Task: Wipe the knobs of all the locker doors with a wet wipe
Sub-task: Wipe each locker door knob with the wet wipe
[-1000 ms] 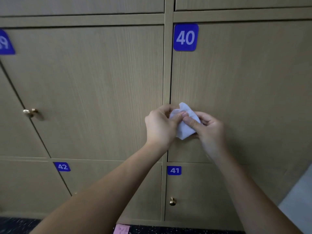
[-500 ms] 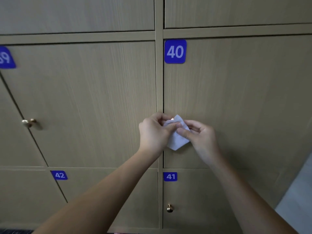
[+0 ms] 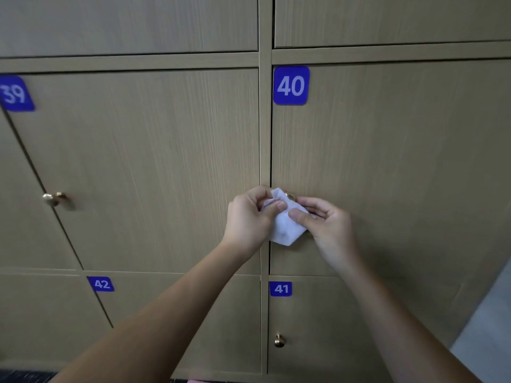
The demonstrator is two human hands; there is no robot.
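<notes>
Pale wood-grain locker doors (image 3: 143, 167) fill the whole view, with a strip of dark speckled floor (image 3: 22, 377) cut off along the bottom edge and a grey wall (image 3: 492, 327) at the lower right.

Nearest the camera, two bare forearms rise from the bottom edge, their elbows out of frame. The left hand (image 3: 249, 219) and the right hand (image 3: 329, 225) meet at the seam between two doors, both pinching one white wet wipe (image 3: 284, 230). The left thumb and curled fingers clamp its upper left part; the right thumb presses its front while the right fingers reach behind it. The wipe is crumpled, and its lower corner hangs free below the hands.

Just behind the wipe's top edge, a sliver of the brass knob of door 40 (image 3: 290, 196) peeks out; most of it is hidden by the wipe and fingertips, so whether the wipe wraps it cannot be told.

Three knobs show in all: that one, the knob of door 41 (image 3: 279, 341) low between the forearms, and the blurred knob at the left (image 3: 54, 199) beside a dark diagonal door edge.

Four blue number plates are visible: 40 (image 3: 291, 85), 41 (image 3: 280, 288), 42 (image 3: 101, 284) and 39 (image 3: 16, 94), the last smeared and partly cut off by the left edge. Door 42's knob is hidden behind the left forearm. Farther up, two more doors are cropped by the top of the frame, with no plates or knobs in sight.
</notes>
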